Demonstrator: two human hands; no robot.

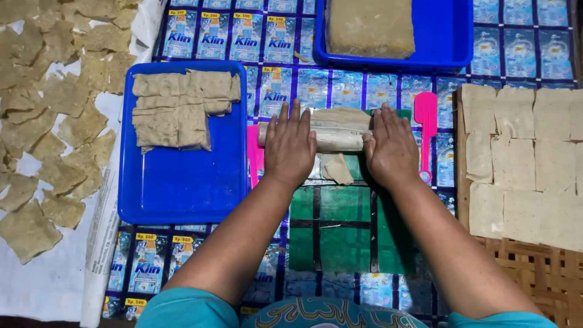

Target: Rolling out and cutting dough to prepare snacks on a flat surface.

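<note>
My left hand (290, 147) and my right hand (391, 147) lie flat, palms down, on the two ends of a pale rolling pin (337, 138) wrapped in clear film. The pin rests across a thin beige dough sheet (338, 115) on a green board (340, 231) crossed with dark tape. A small dough scrap (337, 169) lies just below the pin, between my hands.
A blue tray (182, 182) at left holds stacked flat dough pieces (179, 109). Another blue tray (449, 36) at the top holds a dough block (369, 27). Pink scrapers (426, 118) flank the board. Cut squares (522, 158) lie on a woven mat at right; thin pieces (42, 121) dry at left.
</note>
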